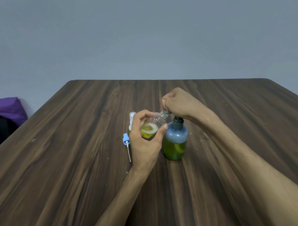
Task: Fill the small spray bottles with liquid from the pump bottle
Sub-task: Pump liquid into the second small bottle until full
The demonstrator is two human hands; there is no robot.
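Purple cushion-like object (3, 109): far left edge, beyond the bench, above a dark shape.

Dark brown wood-grain bench (77, 153): carries all the items below.

Light blue spray cap with a long pale dip tube (126, 141): lies flat on the bench, just left of the left hand, tube pointing toward the viewer.

Small spray bottle with a white spray top (132, 118): stands upright behind the left hand, mostly hidden; yellowish contents show at its base.

Left hand (144, 139): fingers and thumb curled round a small clear plastic bottle with a threaded open neck (154, 124). The bottle is held tilted, neck up and to the right, partly filled with frothy yellow-green liquid. Its mouth sits at the dark pump spout.

Round translucent blue pump bottle with a dark grey pump collar (176, 140): upright on the bench, just right of the left hand, roughly half full of green liquid.

Right hand (178, 102): fingers curled into a fist, resting on top of the pump head.
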